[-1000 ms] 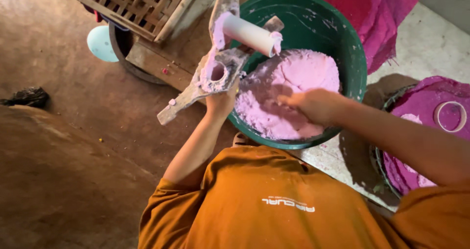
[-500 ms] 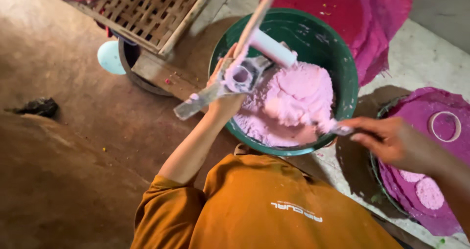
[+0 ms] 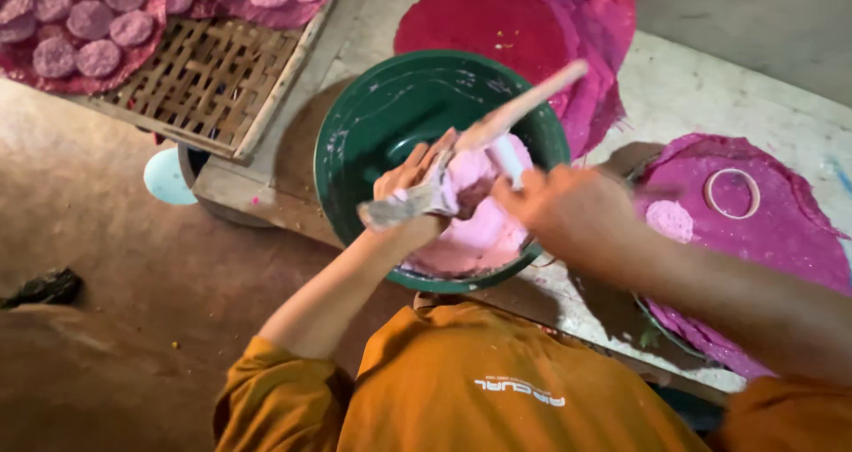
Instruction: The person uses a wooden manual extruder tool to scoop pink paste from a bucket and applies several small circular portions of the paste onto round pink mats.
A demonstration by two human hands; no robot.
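Note:
A green bowl [image 3: 355, 123] holds a mass of pale pink dough [image 3: 479, 230]. My left hand [image 3: 404, 181] grips a dough-smeared metal press tool [image 3: 417, 202] over the bowl. The tool's long wooden handle [image 3: 532, 101] slants up to the right. My right hand [image 3: 555, 208] is blurred above the bowl's right side, close to the tool and the dough. I cannot make out whether it holds anything. My orange shirt [image 3: 497, 381] fills the bottom of the view.
A woven bamboo tray [image 3: 204, 79] at upper left carries several pink discs [image 3: 106, 26] on magenta cloth. At right, a round cloth-lined tray [image 3: 781, 230] holds a pink disc [image 3: 670, 221] and a white ring [image 3: 732, 193]. A dark red cloth [image 3: 497, 17] lies behind the bowl.
My right hand has come back from the tray at right to the bowl, beside the tool. My left hand has lowered the tool nearer the dough. The view has shifted.

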